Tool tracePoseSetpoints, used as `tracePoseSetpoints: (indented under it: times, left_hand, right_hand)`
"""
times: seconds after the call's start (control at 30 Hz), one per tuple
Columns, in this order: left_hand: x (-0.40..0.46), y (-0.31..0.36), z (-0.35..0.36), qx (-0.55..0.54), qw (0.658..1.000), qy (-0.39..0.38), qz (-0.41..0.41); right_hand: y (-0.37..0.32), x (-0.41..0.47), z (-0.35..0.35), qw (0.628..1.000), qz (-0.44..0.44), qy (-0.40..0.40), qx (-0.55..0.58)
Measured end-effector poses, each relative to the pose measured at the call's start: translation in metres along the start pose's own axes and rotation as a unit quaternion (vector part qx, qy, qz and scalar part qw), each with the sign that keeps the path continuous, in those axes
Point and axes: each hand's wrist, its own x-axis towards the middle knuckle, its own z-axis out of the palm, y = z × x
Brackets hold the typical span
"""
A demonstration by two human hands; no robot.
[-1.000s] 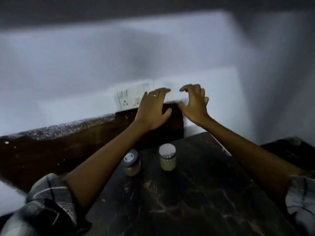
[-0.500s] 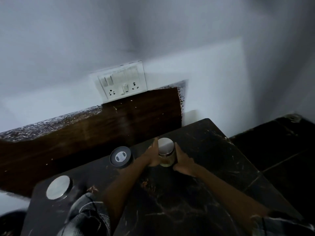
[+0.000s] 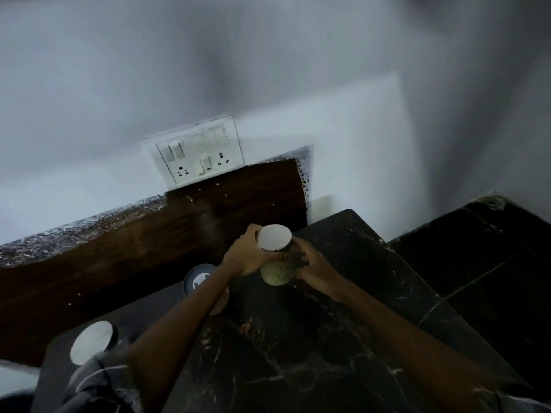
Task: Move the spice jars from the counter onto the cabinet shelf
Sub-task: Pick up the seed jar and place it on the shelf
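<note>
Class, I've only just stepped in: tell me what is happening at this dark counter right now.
A person grips a glass spice jar with a white lid and greenish-yellow contents between the left hand and the right hand, tilted above the black marble counter. Two more jars stand on the counter to the left: a grey-lidded jar, partly behind the left forearm, and a white-lidded jar near the corner. No cabinet shelf is in view.
</note>
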Motion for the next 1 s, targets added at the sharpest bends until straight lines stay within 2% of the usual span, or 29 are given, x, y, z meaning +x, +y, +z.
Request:
tracePoseSetpoints:
  times: [0.1, 0.2, 0.27, 0.33, 0.43, 0.57, 0.67, 0.73, 0.83, 0.9, 1.0]
  left_hand:
    - [-0.014, 0.031, -0.038, -0.004, 0.999, 0.019, 0.041]
    - [-0.031, 0.068, -0.077, -0.022, 0.997, 0.025, 0.074]
    - [-0.049, 0.094, -0.103, -0.043, 0.993, 0.035, 0.102]
    - [-0.067, 0.118, -0.126, -0.067, 0.988, 0.045, 0.133]
    - [-0.103, 0.153, -0.16, -0.131, 0.974, 0.049, 0.18]
    - [-0.147, 0.191, -0.203, -0.139, 0.963, 0.035, 0.228]
    - [-0.168, 0.207, -0.227, -0.17, 0.952, 0.037, 0.25]
    - [-0.18, 0.216, -0.236, -0.205, 0.943, 0.035, 0.26]
    - [-0.194, 0.227, -0.236, -0.239, 0.932, 0.042, 0.268]
    - [-0.199, 0.232, -0.232, -0.247, 0.928, 0.056, 0.272]
    - [-0.205, 0.237, -0.224, -0.274, 0.918, 0.061, 0.28]
  right_hand:
    - [-0.031, -0.011, -0.017, 0.986, -0.031, 0.006, 0.167]
    - [-0.062, -0.024, -0.032, 0.975, -0.028, 0.001, 0.222]
    - [-0.08, -0.032, -0.037, 0.954, -0.016, -0.011, 0.299]
    - [-0.099, -0.041, -0.039, 0.905, -0.009, -0.049, 0.422]
    - [-0.13, -0.06, -0.041, 0.819, -0.028, -0.158, 0.551]
    - [-0.173, -0.091, -0.04, 0.745, -0.123, -0.305, 0.58]
    - [-0.209, -0.119, -0.039, 0.716, -0.173, -0.323, 0.595]
    - [-0.232, -0.139, -0.041, 0.718, -0.208, -0.28, 0.603]
    - [-0.261, -0.162, -0.044, 0.747, -0.259, -0.132, 0.597]
    - [-0.272, -0.177, -0.043, 0.783, -0.306, -0.022, 0.541]
    - [-0.28, -0.193, -0.037, 0.806, -0.39, 0.125, 0.428]
